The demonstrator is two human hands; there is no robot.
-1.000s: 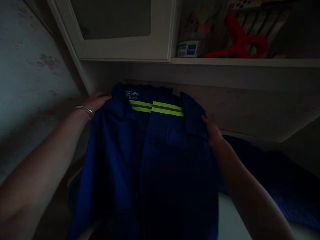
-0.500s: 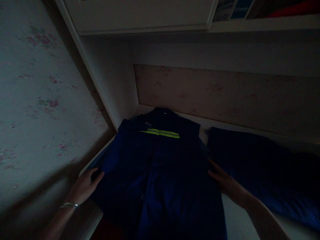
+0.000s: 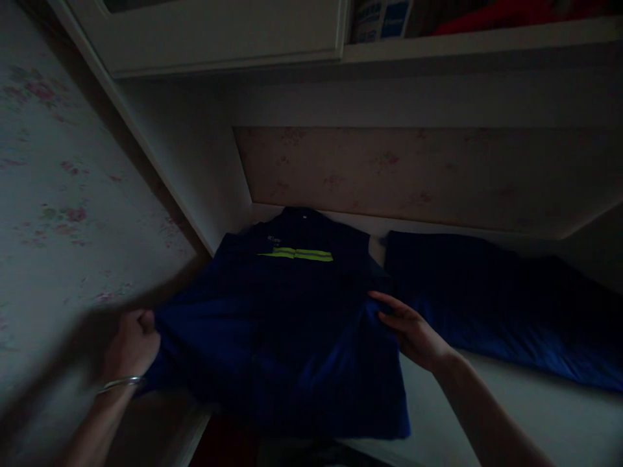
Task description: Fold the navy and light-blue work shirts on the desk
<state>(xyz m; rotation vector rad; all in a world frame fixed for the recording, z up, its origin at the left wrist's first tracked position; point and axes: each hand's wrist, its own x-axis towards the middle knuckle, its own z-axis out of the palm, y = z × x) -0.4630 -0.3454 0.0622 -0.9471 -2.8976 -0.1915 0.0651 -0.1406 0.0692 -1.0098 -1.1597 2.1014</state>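
A dark blue work jacket [image 3: 272,311] with a yellow-green reflective strip [image 3: 311,255] across its chest lies front up, collar at the back. My left hand [image 3: 131,347], a silver bracelet on its wrist, is closed on the jacket's left edge and pulls the cloth out taut to the side. At the opposite edge, my right hand [image 3: 406,327] has the cloth between thumb and fingers, where a fold rises. The jacket's lower part spreads toward me over the front edge of the white surface.
More dark blue clothing [image 3: 487,292] lies to the right on the white surface [image 3: 467,402]. A flowered wall [image 3: 58,214] stands close on the left. Overhead is a white cabinet [image 3: 228,39], with a box [image 3: 382,19] and red cloth [image 3: 496,16] on its open shelf.
My left hand has closed on the jacket's edge and drawn it out leftward. My right hand now lifts a fold at the other edge. The jacket's lower part has spread wider; the view has shifted right.
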